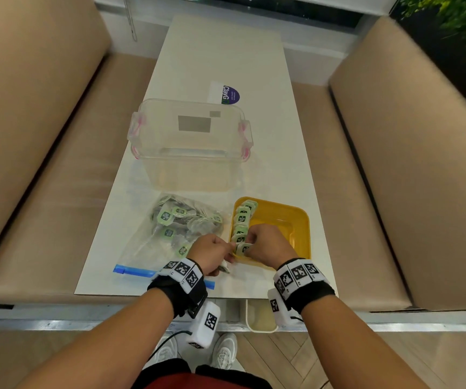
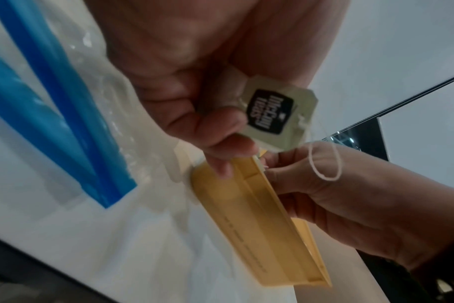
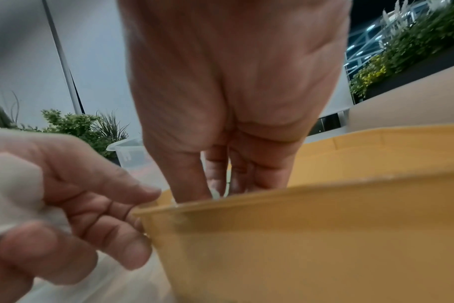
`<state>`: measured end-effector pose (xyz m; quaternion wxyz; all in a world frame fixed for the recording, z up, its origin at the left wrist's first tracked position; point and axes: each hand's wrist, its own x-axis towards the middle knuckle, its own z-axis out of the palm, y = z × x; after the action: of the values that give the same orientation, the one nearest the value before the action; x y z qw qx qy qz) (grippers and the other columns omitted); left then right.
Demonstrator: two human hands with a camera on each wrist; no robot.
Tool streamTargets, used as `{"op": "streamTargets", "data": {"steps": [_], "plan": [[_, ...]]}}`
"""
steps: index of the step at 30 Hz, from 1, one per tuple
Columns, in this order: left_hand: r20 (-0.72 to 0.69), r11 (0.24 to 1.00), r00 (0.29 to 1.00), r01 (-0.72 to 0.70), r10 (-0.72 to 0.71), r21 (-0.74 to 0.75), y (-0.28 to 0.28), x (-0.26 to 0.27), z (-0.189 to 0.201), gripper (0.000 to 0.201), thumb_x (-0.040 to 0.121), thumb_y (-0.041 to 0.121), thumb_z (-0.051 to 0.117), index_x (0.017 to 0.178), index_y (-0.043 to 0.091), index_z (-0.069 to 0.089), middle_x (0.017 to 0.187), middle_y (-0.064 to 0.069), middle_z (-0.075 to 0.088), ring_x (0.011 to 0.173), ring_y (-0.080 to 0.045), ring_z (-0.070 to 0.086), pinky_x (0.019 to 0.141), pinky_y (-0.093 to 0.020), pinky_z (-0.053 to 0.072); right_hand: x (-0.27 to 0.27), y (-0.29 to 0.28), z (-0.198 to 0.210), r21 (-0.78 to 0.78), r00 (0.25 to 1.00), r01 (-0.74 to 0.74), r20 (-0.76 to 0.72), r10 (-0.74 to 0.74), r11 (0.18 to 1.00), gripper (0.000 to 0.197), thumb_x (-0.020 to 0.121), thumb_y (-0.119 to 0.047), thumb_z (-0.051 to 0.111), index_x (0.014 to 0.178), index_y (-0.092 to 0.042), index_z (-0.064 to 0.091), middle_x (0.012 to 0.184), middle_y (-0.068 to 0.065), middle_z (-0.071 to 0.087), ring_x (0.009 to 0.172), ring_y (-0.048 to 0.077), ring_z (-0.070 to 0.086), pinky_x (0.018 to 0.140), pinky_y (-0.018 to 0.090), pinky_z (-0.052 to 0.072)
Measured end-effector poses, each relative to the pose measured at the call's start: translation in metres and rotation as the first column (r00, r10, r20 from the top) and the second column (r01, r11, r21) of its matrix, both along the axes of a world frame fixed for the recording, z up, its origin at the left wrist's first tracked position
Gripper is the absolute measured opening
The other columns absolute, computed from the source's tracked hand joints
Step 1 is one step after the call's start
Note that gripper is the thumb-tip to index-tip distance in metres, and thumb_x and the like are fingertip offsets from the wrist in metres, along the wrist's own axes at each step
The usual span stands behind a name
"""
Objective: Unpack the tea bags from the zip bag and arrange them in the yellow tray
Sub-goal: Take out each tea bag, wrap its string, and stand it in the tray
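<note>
Left hand (image 1: 212,255): fingers curled round a tea bag (image 2: 277,114) at the yellow tray's (image 1: 302,220) near-left corner.
Right hand (image 1: 268,244): fingers reach down into the tray, pinching a tea bag (image 1: 243,249).
Tray: one row of tea bags (image 1: 241,220) along its left wall.
Zip bag (image 1: 170,234): on the counter (image 1: 220,57), left of the tray, holding more.

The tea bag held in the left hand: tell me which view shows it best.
The left wrist view: the tea bag fills mid-frame, its black label and looped string plain, held in the left hand. The head view shows only a corner of it below that hand; the right wrist view shows a blurred white patch.
</note>
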<state>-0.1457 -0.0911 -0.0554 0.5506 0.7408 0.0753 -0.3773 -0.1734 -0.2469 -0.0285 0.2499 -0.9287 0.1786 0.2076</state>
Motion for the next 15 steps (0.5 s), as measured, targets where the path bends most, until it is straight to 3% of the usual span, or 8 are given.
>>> {"op": "streamTargets", "data": {"steps": [3,5,10,15], "plan": [[-0.03,1.0,0.999,-0.025,0.025,-0.005,-0.001,0.0,-0.001,0.023,0.096,0.027,0.066,0.079,0.012,0.059,0.081,-0.01,0.077,0.059,-0.024,0.048,0.044,-0.023,0.038,-0.002,0.004,0.002,0.004,0.999,0.037,0.022,-0.037,0.999,0.041,0.079,-0.017,0.076,0.064,-0.027,0.039,0.072,-0.005,0.051,0.074,0.016,0.05,0.047,0.018,0.027],[-0.054,0.999,0.998,-0.043,0.043,-0.01,-0.001,0.0,-0.003,0.021,0.095,0.028,0.066,0.084,0.011,0.06,0.08,-0.01,0.077,0.063,-0.024,0.05,0.044,-0.023,0.039,-0.003,0.006,0.001,-0.017,0.998,0.067,0.005,-0.067,0.998,0.044,0.081,-0.024,0.076,0.064,-0.027,0.035,0.075,-0.004,0.05,0.076,0.016,0.048,0.047,0.017,0.025],[-0.088,0.997,0.994,-0.067,0.064,-0.027,-0.003,-0.001,-0.005,0.021,0.096,0.028,0.065,0.088,0.009,0.06,0.079,-0.009,0.077,0.067,-0.026,0.049,0.044,-0.023,0.039,0.004,0.005,-0.014,-0.038,0.985,0.159,-0.06,-0.161,0.987,0.039,0.075,-0.04,0.08,0.077,-0.015,0.049,0.083,0.004,0.053,0.074,0.019,0.05,0.044,0.02,0.024],[-0.112,0.996,0.99,-0.093,0.091,-0.012,-0.004,-0.002,-0.008,0.02,0.095,0.028,0.065,0.092,0.009,0.061,0.078,-0.008,0.078,0.057,-0.023,0.047,0.044,-0.022,0.04,0.006,0.01,-0.013,-0.027,0.98,0.189,-0.06,-0.19,0.982,0.041,0.074,-0.035,0.082,0.068,-0.017,0.046,0.078,0.002,0.052,0.072,0.017,0.053,0.041,0.02,0.025]]}}
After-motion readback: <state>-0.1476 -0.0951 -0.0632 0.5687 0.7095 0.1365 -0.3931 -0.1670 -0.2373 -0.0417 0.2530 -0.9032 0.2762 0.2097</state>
